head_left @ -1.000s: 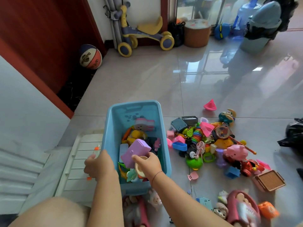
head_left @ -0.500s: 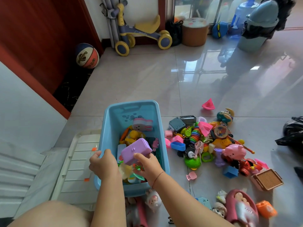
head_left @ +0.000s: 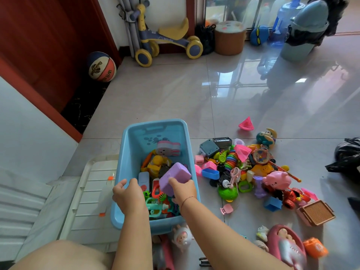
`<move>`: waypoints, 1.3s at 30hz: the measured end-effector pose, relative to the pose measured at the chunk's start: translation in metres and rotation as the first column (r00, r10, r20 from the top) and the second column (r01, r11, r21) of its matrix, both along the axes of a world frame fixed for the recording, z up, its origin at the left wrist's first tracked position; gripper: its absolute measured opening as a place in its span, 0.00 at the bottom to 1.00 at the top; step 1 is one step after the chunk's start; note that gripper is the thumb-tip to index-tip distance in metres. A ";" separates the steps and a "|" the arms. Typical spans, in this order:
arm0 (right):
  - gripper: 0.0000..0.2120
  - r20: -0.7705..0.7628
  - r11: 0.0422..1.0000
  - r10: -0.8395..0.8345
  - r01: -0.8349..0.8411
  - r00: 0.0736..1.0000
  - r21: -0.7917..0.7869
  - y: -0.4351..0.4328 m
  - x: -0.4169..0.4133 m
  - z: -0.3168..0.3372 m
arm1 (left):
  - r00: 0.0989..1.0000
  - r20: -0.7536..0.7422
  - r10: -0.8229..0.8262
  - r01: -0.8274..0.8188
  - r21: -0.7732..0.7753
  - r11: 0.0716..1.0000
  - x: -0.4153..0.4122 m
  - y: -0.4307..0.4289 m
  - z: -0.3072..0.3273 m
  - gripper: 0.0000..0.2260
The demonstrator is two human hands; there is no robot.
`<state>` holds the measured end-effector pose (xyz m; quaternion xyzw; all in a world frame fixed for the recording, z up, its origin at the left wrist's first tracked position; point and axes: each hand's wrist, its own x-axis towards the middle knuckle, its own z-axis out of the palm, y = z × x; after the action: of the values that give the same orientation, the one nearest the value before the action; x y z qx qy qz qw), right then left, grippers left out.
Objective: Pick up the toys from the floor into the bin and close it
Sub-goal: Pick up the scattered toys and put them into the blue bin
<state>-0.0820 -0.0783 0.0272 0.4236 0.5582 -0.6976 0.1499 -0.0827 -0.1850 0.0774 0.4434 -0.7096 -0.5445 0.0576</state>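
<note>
Purple block (head_left: 174, 179), gripped in the curled fingers of the right hand (head_left: 184, 190), is tilted above the toys inside the blue bin (head_left: 155, 124), toward the bin's 4 o'clock corner. Left hand (head_left: 128, 193) grips the bin's rim at 8 o'clock, thumb outside, fingers inside. White lid (head_left: 91, 191) lies flat on the floor at the bin's 9 o'clock, loose toy pile (head_left: 243, 166) at 3 o'clock, basketball (head_left: 101, 66) at 11 o'clock.
</note>
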 end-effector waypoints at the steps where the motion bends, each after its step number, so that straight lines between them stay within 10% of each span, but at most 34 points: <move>1: 0.22 -0.017 0.994 -0.067 0.065 0.998 -0.090 -0.001 -0.007 0.002 | 1.000 -0.003 -0.006 0.006 0.009 1.000 0.000 0.002 0.000 0.15; 16: 0.08 -0.322 0.969 -0.149 0.202 0.935 0.139 0.072 0.027 0.005 | 0.925 -0.008 -0.380 0.380 0.008 0.925 0.016 0.079 -0.016 0.10; 21: 0.06 -0.188 0.852 -0.134 0.210 0.973 0.480 0.150 0.052 -0.026 | 0.731 -0.082 -0.677 0.673 -0.076 0.736 0.039 0.150 -0.031 0.08; 30: 0.39 0.211 0.365 -0.014 -0.191 0.977 0.911 0.283 0.050 -0.081 | 0.379 0.205 -0.902 0.924 -0.127 0.360 0.008 0.229 -0.121 0.22; 39: 0.39 0.232 0.411 0.022 -0.221 0.972 0.885 0.304 0.045 -0.124 | 0.255 0.443 -0.860 0.966 -0.077 0.247 -0.031 0.272 -0.181 0.30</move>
<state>-0.0372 0.2257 -0.0964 0.4582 0.8580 -0.2320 -0.0005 -0.1140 0.0870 -0.1039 0.0002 -0.9120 -0.2655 -0.3128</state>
